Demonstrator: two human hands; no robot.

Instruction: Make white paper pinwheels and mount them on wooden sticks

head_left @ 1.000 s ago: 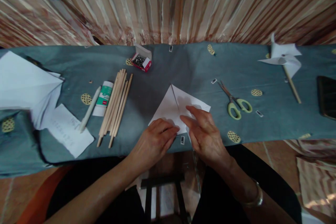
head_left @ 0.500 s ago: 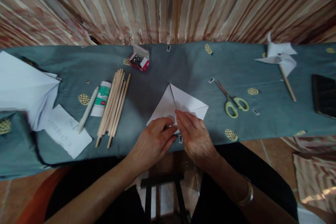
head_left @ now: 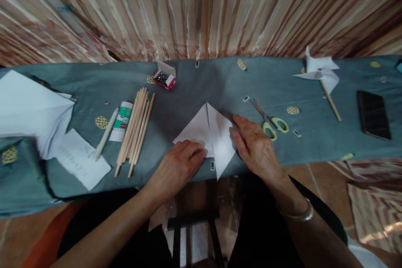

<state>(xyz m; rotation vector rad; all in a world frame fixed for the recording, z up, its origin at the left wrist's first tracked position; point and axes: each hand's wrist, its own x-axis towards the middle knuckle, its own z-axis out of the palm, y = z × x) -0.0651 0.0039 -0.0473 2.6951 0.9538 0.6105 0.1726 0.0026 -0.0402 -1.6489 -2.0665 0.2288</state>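
A grey-blue tablecloth [head_left: 201,81] runs before a striped curtain [head_left: 201,8]. At its near edge lies a folded white paper [head_left: 201,127], one point overhanging. The left hand [head_left: 180,163] and right hand [head_left: 254,146] press flat on it, fingers extended, pinching nothing. On soft cloth the paper could slide and skew the crease; scissors [head_left: 271,122] lie just beside the right hand.

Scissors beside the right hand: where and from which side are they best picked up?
By the green handle loops, coming from the near right. The scissors lie flat on the cloth, blades pointing far-left and away, loops nearest the right hand, which touches the folded paper.
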